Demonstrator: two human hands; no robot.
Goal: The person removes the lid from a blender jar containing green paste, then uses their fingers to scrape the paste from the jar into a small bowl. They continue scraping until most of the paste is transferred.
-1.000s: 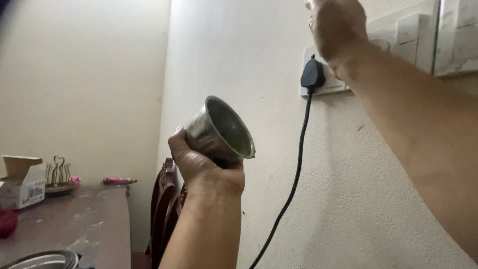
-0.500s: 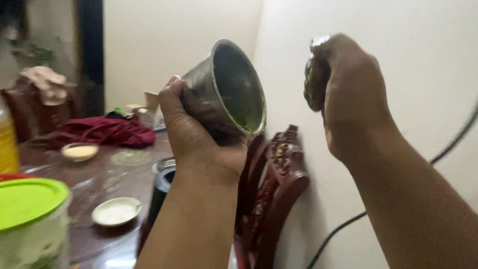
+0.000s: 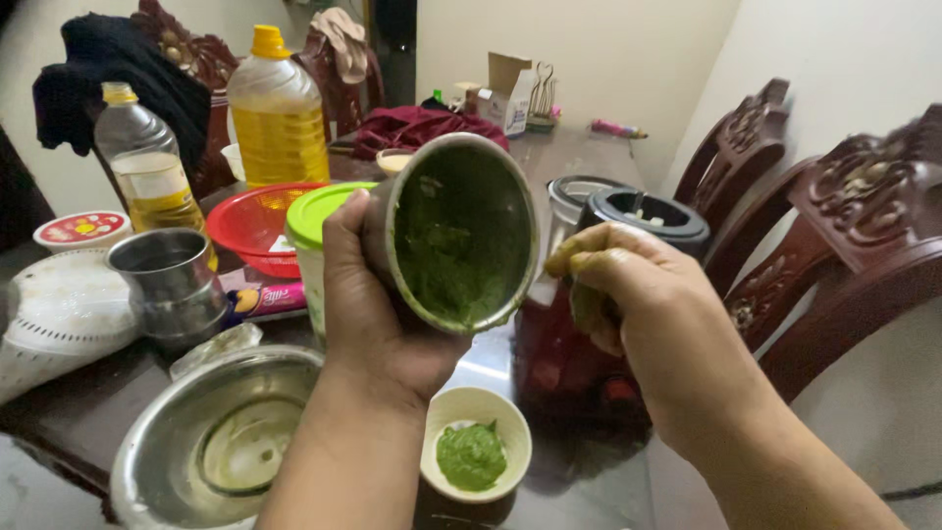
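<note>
At frame centre a steel grinder jar [image 3: 459,234], smeared inside with green paste, is clasped in the left hand's [image 3: 378,304] grip, tilted toward the camera. The right hand [image 3: 638,314], fingers curled and paste-stained, is held just beside its rim, holding nothing visible. Below, a small white bowl [image 3: 475,444] of green chutney rests on the worktop [image 3: 589,491].

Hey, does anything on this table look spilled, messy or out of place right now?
Nothing is spilled. The left hand holds a steel grinder jar tipped on its side, green paste clinging inside. The right hand has green smears on its fingers. Below, a small white bowl holds a dollop of the paste.
</note>
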